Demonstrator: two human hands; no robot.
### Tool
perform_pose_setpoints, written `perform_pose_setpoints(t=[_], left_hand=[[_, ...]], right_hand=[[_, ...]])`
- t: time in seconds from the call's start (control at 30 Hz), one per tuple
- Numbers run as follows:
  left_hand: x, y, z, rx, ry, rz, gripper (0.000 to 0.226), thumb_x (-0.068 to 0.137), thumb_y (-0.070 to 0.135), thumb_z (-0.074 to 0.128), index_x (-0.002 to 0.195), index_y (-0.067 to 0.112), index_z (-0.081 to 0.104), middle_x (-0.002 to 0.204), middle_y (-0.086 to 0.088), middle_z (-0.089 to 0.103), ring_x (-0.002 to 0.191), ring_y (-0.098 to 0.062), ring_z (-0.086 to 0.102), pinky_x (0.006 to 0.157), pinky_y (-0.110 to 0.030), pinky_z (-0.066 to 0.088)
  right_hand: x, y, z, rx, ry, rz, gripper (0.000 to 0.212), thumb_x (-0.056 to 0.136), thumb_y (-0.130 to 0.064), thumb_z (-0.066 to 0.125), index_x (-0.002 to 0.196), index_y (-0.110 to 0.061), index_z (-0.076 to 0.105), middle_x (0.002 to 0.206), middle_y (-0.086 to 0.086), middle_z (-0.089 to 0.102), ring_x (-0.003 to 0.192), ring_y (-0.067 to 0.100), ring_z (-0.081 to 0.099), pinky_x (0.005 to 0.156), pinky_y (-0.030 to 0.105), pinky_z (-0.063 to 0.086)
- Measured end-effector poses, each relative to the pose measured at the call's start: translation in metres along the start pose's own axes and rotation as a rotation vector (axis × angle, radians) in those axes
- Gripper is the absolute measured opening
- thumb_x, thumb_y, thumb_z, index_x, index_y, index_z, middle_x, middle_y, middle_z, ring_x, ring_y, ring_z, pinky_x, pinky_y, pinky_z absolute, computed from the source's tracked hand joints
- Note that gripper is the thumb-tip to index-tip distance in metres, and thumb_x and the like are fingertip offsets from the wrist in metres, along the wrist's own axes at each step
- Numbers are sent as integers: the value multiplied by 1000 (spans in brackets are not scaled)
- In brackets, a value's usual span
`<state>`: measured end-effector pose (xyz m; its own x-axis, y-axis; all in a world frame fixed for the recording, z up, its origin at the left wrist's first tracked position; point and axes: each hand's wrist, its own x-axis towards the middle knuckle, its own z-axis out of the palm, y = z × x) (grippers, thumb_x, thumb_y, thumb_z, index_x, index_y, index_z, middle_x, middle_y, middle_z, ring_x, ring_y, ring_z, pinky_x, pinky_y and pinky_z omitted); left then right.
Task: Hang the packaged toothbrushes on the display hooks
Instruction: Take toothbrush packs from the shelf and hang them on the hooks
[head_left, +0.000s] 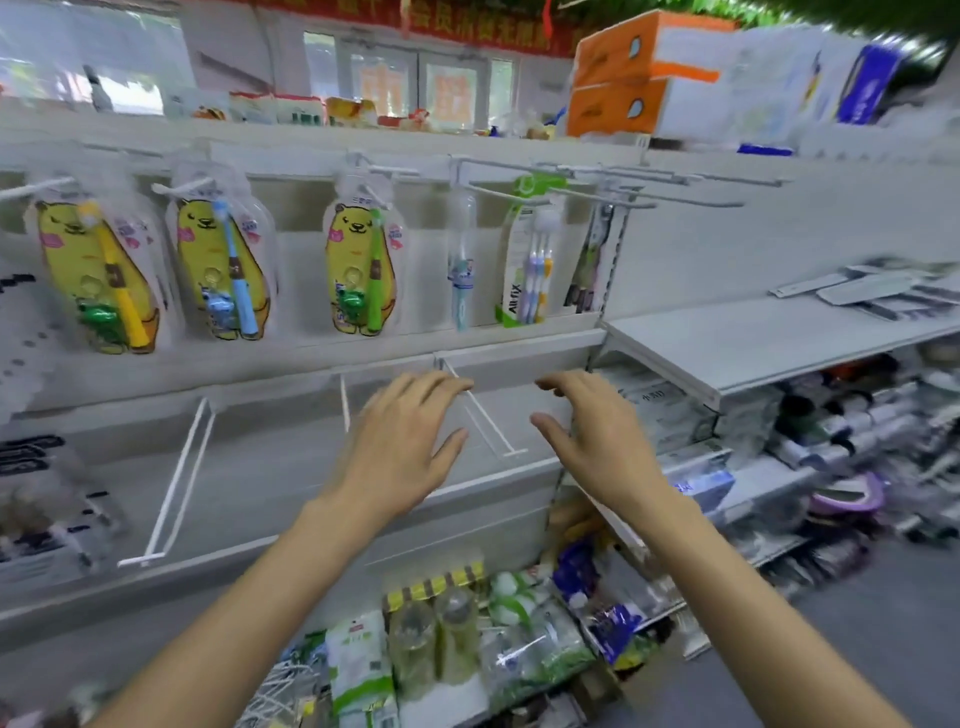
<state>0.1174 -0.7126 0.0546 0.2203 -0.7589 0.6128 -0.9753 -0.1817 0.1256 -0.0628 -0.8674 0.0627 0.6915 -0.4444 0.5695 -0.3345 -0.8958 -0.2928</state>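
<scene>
White display rack: upper hooks carry bear-card toothbrush packs and multi-brush pack. Lower hooks bare. Right shelf holds flat grey strips.

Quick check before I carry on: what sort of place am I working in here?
Most likely a small retail shop aisle. Packaged children's toothbrushes hang on wire display hooks along a white shelf unit, boxed goods are stacked on top, and more packaged stock fills the lower shelves.

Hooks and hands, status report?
Left hand and right hand open, holding nothing. Toothbrush packs hang on the upper row. Lower hooks bare. Nothing in the way.
</scene>
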Motion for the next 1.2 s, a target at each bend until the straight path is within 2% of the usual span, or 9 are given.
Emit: perform_pose_setpoints(t=[0.2, 0.47, 0.57, 0.73, 0.87, 1.07, 1.2], left_hand=[[10, 65, 25, -94, -43, 131, 49, 88, 37, 64, 132, 21, 53, 130, 2, 52, 120, -22, 49, 95, -44, 50], [36, 177, 61, -199, -103, 276, 52, 87, 41, 56, 136, 24, 48, 133, 1, 51, 124, -21, 48, 98, -41, 51], [51, 218, 82, -225, -112, 310, 53, 85, 38, 63, 135, 24, 50, 133, 0, 51, 125, -21, 48, 97, -41, 51], [82, 288, 122, -273, -100, 375, 54, 83, 31, 68, 133, 21, 53, 130, -1, 54, 122, -21, 48, 104, -32, 38], [104, 348, 153, -297, -126, 388, 51, 88, 36, 60, 137, 24, 49, 134, 4, 50, 123, -17, 46, 104, -33, 42], [141, 421, 196, -337, -136, 373, 54, 85, 44, 45, 134, 23, 51, 132, 2, 52, 123, -21, 48, 101, -40, 46], [167, 454, 224, -333, -137, 379, 53, 85, 42, 45, 134, 23, 51, 132, 2, 52, 124, -21, 48, 104, -40, 44]], right_hand=[[-58, 32, -59, -117, -31, 77, 44, 91, -24, 70, 131, -12, 57, 135, 7, 57, 127, 27, 49, 106, 39, 41], [-124, 87, -131, -215, -22, 212, 50, 95, -29, 66, 140, -16, 50, 143, 2, 50, 134, 22, 42, 111, 35, 37], [-146, 118, -158, -243, -2, 252, 51, 95, -30, 66, 141, -17, 49, 143, 0, 49, 135, 20, 41, 112, 36, 37], [-178, 178, -201, -280, 22, 294, 51, 94, -30, 67, 140, -18, 50, 141, -2, 50, 133, 18, 42, 111, 32, 36], [-198, 232, -234, -301, 28, 325, 51, 92, -27, 69, 139, -18, 51, 139, -3, 51, 130, 16, 43, 109, 29, 36], [-216, 312, -273, -312, 15, 337, 50, 93, -30, 67, 139, -21, 51, 139, -7, 52, 133, 11, 41, 110, 21, 29], [-221, 362, -288, -319, 10, 349, 51, 92, -29, 69, 139, -20, 51, 139, -6, 53, 133, 13, 42, 113, 30, 36]])
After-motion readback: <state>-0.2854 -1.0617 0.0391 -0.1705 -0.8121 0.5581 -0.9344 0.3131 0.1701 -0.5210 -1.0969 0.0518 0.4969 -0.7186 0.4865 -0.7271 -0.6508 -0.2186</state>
